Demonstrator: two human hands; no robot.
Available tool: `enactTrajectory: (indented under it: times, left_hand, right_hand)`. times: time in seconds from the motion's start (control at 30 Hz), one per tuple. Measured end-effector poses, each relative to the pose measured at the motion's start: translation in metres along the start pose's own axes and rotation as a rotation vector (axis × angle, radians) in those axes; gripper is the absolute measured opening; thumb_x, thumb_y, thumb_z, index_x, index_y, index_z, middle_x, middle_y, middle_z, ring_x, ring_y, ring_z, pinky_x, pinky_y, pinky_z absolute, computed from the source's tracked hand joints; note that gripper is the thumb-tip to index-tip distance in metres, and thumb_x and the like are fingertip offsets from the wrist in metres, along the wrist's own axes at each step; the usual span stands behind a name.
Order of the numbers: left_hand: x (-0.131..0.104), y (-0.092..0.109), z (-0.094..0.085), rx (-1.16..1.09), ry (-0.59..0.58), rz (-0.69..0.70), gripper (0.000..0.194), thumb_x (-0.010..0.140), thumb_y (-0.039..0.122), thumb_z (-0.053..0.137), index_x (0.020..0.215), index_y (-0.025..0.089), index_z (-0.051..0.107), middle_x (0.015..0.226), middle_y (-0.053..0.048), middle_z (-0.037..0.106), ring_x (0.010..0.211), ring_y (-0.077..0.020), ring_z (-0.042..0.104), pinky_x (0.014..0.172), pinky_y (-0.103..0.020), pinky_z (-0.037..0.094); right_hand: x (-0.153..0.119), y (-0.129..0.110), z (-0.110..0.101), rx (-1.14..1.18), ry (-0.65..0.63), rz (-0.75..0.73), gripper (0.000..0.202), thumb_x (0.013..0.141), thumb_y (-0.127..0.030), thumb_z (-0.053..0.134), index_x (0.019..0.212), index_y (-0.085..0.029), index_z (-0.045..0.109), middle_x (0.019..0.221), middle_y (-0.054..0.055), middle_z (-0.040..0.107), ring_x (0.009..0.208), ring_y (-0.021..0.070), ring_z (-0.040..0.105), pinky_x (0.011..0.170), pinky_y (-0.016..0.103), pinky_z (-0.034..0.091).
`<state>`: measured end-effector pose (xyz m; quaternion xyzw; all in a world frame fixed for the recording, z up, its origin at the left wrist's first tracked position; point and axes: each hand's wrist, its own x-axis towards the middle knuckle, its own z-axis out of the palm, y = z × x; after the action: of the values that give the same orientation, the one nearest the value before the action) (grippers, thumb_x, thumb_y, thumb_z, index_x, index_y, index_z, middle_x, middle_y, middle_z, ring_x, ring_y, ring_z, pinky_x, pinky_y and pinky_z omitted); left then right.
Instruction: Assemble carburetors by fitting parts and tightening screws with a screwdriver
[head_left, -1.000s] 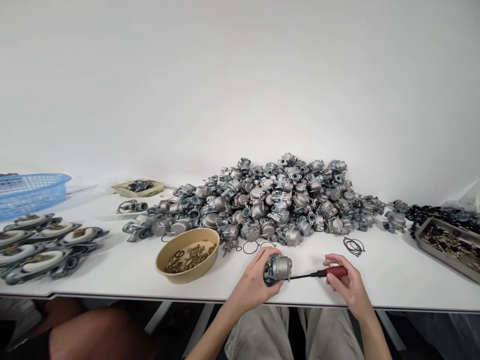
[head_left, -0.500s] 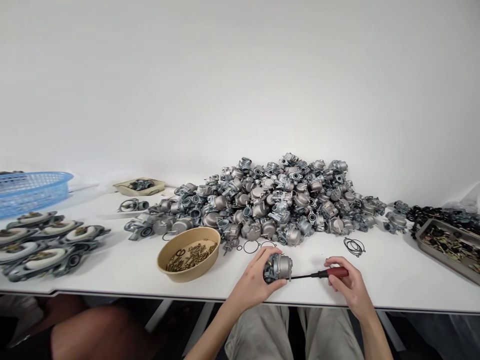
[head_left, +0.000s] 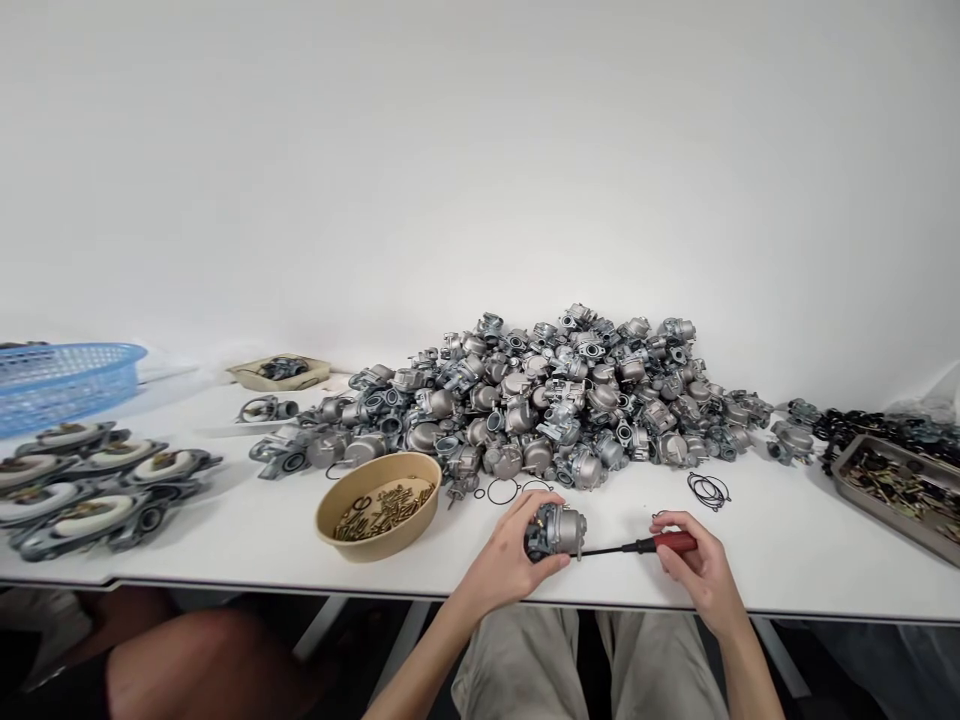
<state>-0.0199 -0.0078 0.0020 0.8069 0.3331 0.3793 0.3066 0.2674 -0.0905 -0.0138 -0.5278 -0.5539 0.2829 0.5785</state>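
My left hand (head_left: 510,555) is wrapped round a grey metal carburetor (head_left: 561,530), lying on its side close to the table's front edge with its bowl facing right. Fingers and thumb of my right hand (head_left: 701,570) close on the red handle of a screwdriver (head_left: 675,542). Its dark shaft points left, and the tip meets the lower right side of the carburetor; the exact contact is hidden. Behind both hands rises a big heap of similar carburetors (head_left: 517,400).
A tan bowl (head_left: 375,550) of small brass-coloured screws stands left of my left hand. Black rubber rings (head_left: 709,490) lie on the table. At right is a metal tray (head_left: 892,515) of small parts; at left, a blue basket (head_left: 82,385) and opened carburetor bodies (head_left: 97,515). Another person's leg (head_left: 195,665) shows below left.
Almost nothing differs. The carburetor and my left hand have shifted very slightly, and the screwdriver stays against the carburetor.
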Motion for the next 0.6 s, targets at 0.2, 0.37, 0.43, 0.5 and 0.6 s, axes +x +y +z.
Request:
enactTrajectory:
  times: [0.2,0.37,0.43,0.5,0.6]
  left_hand:
    - [0.0009,0.0015,-0.0013,-0.02,-0.018,-0.02,0.056,0.076,0.013,0.072,0.128,0.027,0.056,0.134,-0.009,0.063,0.123,-0.0311,0.061,0.104,-0.043,0.05]
    - [-0.0005,0.0024,-0.0011,-0.007,-0.006,-0.006,0.053,0.077,0.015,0.071,0.127,0.027,0.056,0.131,-0.008,0.063,0.121,-0.0303,0.062,0.102,-0.042,0.051]
    - [-0.0009,0.0027,-0.0013,-0.01,-0.011,0.005,0.051,0.08,0.018,0.071,0.128,0.027,0.056,0.132,-0.008,0.063,0.122,-0.0302,0.061,0.104,-0.042,0.05]
    - [-0.0013,0.0027,-0.0016,-0.012,-0.017,0.003,0.048,0.084,0.02,0.071,0.129,0.028,0.056,0.134,-0.008,0.063,0.123,-0.0301,0.061,0.105,-0.043,0.05]
    - [-0.0018,0.002,-0.0019,-0.009,-0.013,-0.02,0.047,0.086,0.023,0.07,0.13,0.028,0.057,0.135,-0.008,0.063,0.123,-0.0302,0.062,0.105,-0.043,0.05]
  right_hand:
    - [0.0053,0.0103,-0.0008,-0.013,0.039,0.015,0.043,0.086,-0.061,0.074,0.097,-0.02,0.074,0.08,0.007,0.069,0.056,0.0158,0.055,0.049,0.026,0.048]
    - [0.0067,0.0037,0.0019,-0.034,0.028,0.045,0.041,0.09,-0.061,0.07,0.094,-0.021,0.072,0.07,0.002,0.062,0.055,0.0158,0.053,0.051,0.026,0.047]
    - [0.0056,0.0011,-0.0008,-0.039,-0.003,0.011,0.04,0.088,-0.06,0.072,0.097,-0.021,0.073,0.083,0.006,0.069,0.063,0.0186,0.06,0.057,0.028,0.051]
    - [0.0043,0.0005,-0.0038,-0.03,-0.029,-0.025,0.04,0.086,-0.058,0.074,0.101,-0.021,0.074,0.098,0.009,0.072,0.071,0.0211,0.065,0.062,0.029,0.054]
    - [0.0042,0.0032,-0.0042,0.022,-0.02,0.015,0.04,0.087,-0.057,0.074,0.102,-0.021,0.072,0.088,0.007,0.071,0.061,0.0172,0.059,0.054,0.027,0.05]
